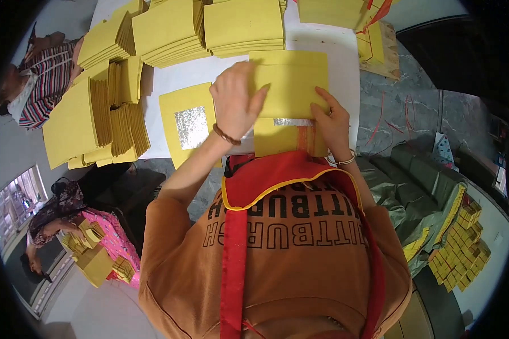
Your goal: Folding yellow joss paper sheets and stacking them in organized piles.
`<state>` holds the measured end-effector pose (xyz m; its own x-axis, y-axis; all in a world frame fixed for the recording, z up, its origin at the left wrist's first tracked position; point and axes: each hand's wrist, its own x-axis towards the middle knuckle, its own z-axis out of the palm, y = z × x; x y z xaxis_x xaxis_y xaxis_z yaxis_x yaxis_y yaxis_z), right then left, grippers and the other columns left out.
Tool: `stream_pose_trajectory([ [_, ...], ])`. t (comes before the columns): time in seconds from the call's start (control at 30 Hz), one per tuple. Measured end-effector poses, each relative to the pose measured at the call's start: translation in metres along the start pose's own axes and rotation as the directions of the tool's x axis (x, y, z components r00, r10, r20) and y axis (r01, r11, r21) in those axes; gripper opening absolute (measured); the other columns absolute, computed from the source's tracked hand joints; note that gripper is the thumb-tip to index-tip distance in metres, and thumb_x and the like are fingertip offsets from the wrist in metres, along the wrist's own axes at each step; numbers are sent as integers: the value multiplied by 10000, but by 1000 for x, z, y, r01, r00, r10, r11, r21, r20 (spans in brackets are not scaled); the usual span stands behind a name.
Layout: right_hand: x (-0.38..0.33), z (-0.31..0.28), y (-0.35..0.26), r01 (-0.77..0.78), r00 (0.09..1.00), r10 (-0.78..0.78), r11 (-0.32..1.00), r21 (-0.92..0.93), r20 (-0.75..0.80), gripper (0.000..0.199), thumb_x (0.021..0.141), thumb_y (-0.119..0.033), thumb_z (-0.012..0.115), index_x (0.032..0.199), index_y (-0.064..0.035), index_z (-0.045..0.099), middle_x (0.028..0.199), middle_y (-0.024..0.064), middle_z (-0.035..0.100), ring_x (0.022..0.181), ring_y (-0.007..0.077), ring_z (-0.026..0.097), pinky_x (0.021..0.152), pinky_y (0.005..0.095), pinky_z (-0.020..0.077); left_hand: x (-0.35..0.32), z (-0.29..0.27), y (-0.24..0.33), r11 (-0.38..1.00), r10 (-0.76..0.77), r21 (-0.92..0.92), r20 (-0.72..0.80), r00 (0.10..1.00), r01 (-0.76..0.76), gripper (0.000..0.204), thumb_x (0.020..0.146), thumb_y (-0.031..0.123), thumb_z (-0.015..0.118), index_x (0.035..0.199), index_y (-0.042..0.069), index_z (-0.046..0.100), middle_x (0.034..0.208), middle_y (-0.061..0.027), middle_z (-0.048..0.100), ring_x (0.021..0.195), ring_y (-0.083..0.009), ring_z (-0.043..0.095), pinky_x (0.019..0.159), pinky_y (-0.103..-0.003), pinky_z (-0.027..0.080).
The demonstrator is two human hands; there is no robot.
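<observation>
A yellow paper sheet [291, 79] lies in front of me on the white table, its upper part folded down over a lower part. Below the folded edge shows a strip of silver foil [288, 121] and a reddish patch. My left hand [234, 99] rests at the sheet's left edge, thumb spread away from the fingers and lying over the paper. At the right edge, my right hand [332, 121] touches the paper with forefinger and thumb apart. Left of my left hand lies another yellow sheet [169, 113] with a silver foil square.
Stacks of folded yellow paper [167, 31] line the far and left sides of the white table [172, 73]. A person in a striped top [48, 79] is at far left; another person [59, 214] handles yellow paper at lower left. Yellow bundles [461, 248] are piled at right.
</observation>
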<state>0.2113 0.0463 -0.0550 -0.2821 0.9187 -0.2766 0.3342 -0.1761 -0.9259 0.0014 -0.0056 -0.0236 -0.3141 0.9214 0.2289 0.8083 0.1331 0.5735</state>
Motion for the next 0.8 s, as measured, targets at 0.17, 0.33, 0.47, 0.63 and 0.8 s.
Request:
stream_pose_trajectory([
  [0.17, -1, 2, 4, 202, 972, -213, 973, -112, -95, 370, 795, -147, 595, 1139, -11, 585, 856, 161, 661, 627, 160, 599, 592, 259, 469, -15, 21, 17, 863, 480, 12, 293, 827, -505, 594, 838, 343, 556, 1335, 77, 368, 1335, -147, 402, 1247, -331, 346, 994, -463, 289],
  [0.33, -9, -6, -23, 54, 997, -74, 883, -467, -24, 434, 768, -221, 636, 1174, -78, 579, 1142, 129, 568, 985, 195, 554, 841, 390, 406, -26, 38, 9, 865, 409, 82, 456, 790, -495, 714, 809, 525, 526, 1368, 118, 345, 1443, -131, 266, 1336, -320, 219, 1067, -487, 189],
  [0.47, -21, -3, -16, 378, 846, -511, 374, -847, 151, 614, 777, -419, 601, 1304, -137, 457, 1415, 110, 316, 1297, 254, 301, 982, 623, 160, -27, 40, 7, 863, 411, 87, 451, 792, -498, 726, 795, 513, 552, 1366, 114, 346, 1442, -130, 267, 1338, -319, 216, 1068, -490, 185],
  [0.63, -25, -1, 11, 503, 852, -350, 337, -796, 390, 684, 825, -482, 521, 1364, -96, 352, 1441, 124, 274, 1341, 295, 233, 991, 661, 97, -23, 40, 4, 834, 454, 97, 439, 775, -544, 678, 803, 410, 581, 1352, 81, 357, 1434, -140, 273, 1313, -325, 250, 1051, -485, 213],
  [0.8, -23, -12, 4, 522, 851, -336, 448, -726, 405, 669, 851, -438, 517, 1372, -62, 331, 1433, 139, 294, 1345, 309, 222, 1035, 604, 98, -19, 38, 6, 759, 536, 162, 394, 747, -630, 632, 788, 343, 592, 1291, 4, 414, 1328, -226, 381, 1161, -317, 413, 948, -429, 345],
])
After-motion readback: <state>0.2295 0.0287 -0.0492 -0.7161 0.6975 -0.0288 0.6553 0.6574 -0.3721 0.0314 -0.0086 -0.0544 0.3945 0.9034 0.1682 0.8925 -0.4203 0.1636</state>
